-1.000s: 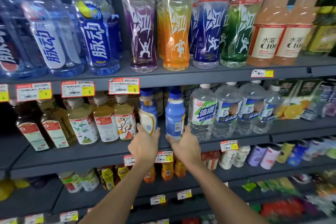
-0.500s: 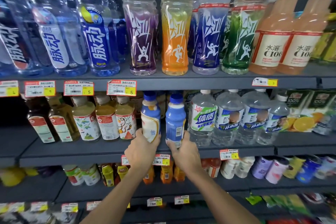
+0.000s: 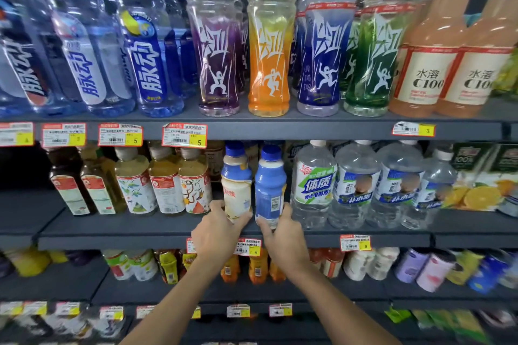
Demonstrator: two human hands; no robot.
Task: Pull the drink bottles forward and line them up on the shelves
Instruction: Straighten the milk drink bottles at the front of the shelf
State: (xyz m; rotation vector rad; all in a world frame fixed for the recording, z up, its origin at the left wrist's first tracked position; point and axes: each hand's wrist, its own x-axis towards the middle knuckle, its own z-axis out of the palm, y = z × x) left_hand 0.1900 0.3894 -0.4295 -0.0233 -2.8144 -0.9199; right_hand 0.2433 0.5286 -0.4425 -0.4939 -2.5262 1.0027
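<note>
Dark grey middle shelf (image 3: 112,228) ahead of us, packed with drinks. Near its front edge we have our left grip (image 3: 217,235) clamped round the cream-and-blue plastic bottle with a blue cap (image 3: 236,190), our right grip (image 3: 286,238) clamped round the all-blue plastic bottle (image 3: 269,182), both upright, their bases hidden.

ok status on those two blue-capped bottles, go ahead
Gripping: left hand on cream bottle, right hand on blue bottle. Both upright near middle shelf front edge. Clear bottle close beside blue one; nothing in front.
</note>
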